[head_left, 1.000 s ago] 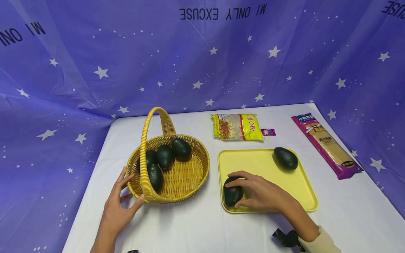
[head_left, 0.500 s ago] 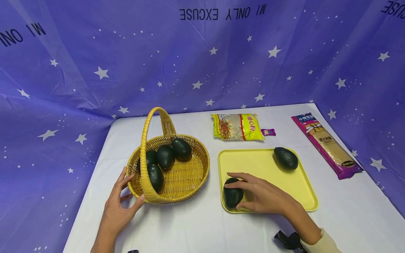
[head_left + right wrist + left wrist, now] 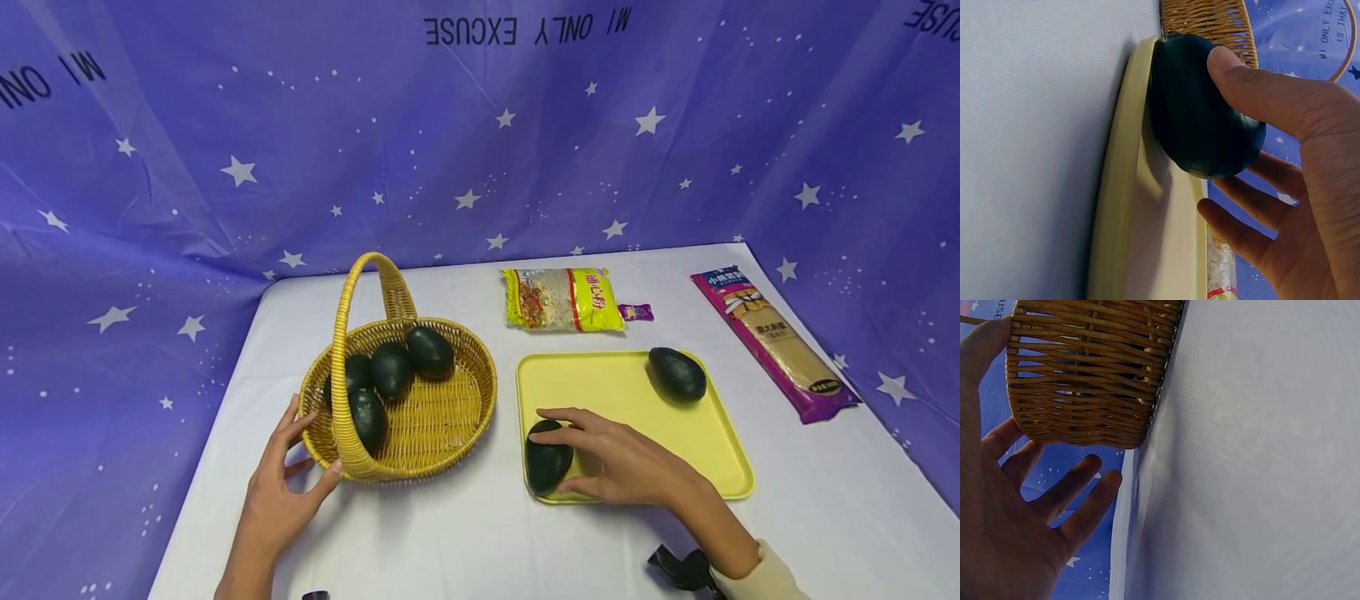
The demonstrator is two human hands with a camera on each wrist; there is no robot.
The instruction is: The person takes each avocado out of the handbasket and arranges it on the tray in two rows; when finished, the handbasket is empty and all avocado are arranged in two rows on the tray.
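Note:
My right hand [image 3: 615, 457] holds a dark green avocado [image 3: 548, 462] at the near left corner of a yellow tray [image 3: 615, 417]. In the right wrist view the thumb presses one side of the avocado [image 3: 1197, 112], and part of the fingers is hidden behind it. Another avocado [image 3: 677, 375] lies at the tray's far right. My left hand [image 3: 281, 492] rests against the left side of a wicker basket [image 3: 442, 417], fingers spread, thumb and fingertips touching its rim. Several avocados [image 3: 392, 371] lie in the basket's left and back part, under its tall handle.
A yellow pasta bag [image 3: 562, 300] and a small purple packet [image 3: 636, 312] lie behind the tray. A long purple noodle pack [image 3: 776, 346] is at the right. A black strap-like object [image 3: 681, 571] hangs by the right wrist. A starry blue cloth [image 3: 465, 150] stands behind the table.
The avocado under my right hand has shifted slightly left, toward the tray's rim. My left hand and the basket stay in place.

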